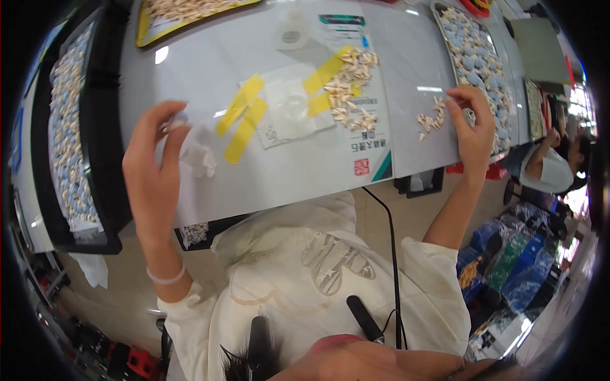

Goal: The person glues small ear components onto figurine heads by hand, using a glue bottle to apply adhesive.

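Observation:
My left hand, on the table's left side, is closed in a pinch around a small pale bluish-white piece. Just beside it lies a crumpled white tissue. At the right, my right hand has thumb and forefinger tips pressed together; whatever is between them is too small to make out. Left of those fingers is a short line of small cream pointed pieces. A larger heap of similar pieces lies on a printed white-and-green sheet.
Yellow strips and a clear packet lie mid-table. Behind stands a translucent container. Trays of blue and cream pieces flank the table, left and right. Another tray is at the back. A black cable hangs in front.

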A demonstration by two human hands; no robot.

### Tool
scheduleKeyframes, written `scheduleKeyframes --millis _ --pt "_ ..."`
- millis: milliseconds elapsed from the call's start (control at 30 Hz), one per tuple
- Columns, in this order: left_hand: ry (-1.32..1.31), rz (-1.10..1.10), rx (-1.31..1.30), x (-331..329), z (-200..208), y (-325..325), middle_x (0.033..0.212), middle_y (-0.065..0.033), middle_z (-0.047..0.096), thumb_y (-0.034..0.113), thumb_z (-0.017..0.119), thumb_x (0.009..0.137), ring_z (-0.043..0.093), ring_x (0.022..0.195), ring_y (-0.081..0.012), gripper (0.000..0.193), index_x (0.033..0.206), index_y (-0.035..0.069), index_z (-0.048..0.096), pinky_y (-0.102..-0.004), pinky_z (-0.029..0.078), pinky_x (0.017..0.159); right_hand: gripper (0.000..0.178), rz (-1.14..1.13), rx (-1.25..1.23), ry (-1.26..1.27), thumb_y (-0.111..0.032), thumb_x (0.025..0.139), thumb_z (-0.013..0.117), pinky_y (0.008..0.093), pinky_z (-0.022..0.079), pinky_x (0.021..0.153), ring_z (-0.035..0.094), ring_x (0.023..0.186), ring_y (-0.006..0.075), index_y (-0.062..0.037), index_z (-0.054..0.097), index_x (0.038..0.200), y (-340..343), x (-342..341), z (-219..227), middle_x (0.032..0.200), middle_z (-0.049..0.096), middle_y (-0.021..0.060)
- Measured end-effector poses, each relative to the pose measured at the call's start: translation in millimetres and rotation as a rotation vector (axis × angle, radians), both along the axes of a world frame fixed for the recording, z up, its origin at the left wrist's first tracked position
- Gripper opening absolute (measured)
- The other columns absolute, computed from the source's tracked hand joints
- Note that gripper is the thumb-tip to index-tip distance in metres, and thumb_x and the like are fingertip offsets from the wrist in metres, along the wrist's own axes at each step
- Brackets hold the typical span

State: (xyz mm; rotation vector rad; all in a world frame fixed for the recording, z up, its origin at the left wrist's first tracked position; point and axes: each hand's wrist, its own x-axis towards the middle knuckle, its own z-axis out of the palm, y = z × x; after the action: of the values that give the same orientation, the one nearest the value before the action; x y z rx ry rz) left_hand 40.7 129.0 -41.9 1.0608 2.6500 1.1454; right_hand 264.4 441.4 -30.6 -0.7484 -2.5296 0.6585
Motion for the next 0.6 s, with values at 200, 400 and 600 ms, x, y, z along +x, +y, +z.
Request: scheduleKeyframes --millis 200,400,600 --pt "-0.599 -0.285 0.457 49.6 -9.4 -16.8 0.095 -0.0112 0.054 -0.004 0.06 0.074 0.054 0.082 -0.0193 0.02 0.093 -0.002 0.055 -0.028 0.043 0.076 0.014 0.004 -0.164 -0.304 -0.003 0.066 0.061 0.0244 0.04 0.062 0.05 0.065 0.0133 -0.0008 0.057 0.079 3.2 4.6 -0.5 0.071 0.054 0.0044" --pt "-0.843 -0.302 0.689 68.5 -30.1 -6.7 0.097 -0.0146 0.053 -0.003 0.066 0.069 0.055 0.091 -0.0241 0.025 0.092 -0.003 0.056 -0.0325 0.044 0.082 0.014 0.116 -0.096 -0.339 -0.004 0.064 0.061 0.0265 0.04 0.061 0.05 0.065 0.0168 -0.0021 0.056 0.077 -8.4 -11.2 0.2 0.069 0.052 0.0056" --pt "-0.814 -0.302 0.754 64.9 -41.6 8.6 0.1 -0.0149 0.052 -0.001 0.064 0.073 0.056 0.091 -0.0252 0.02 0.092 -0.002 0.055 -0.0353 0.047 0.08 0.012 0.177 -0.052 -0.396 -0.005 0.064 0.06 0.0284 0.039 0.06 0.05 0.065 0.0205 -0.0017 0.054 0.073 -7.3 -15.9 -1.8 0.068 0.05 0.0065"
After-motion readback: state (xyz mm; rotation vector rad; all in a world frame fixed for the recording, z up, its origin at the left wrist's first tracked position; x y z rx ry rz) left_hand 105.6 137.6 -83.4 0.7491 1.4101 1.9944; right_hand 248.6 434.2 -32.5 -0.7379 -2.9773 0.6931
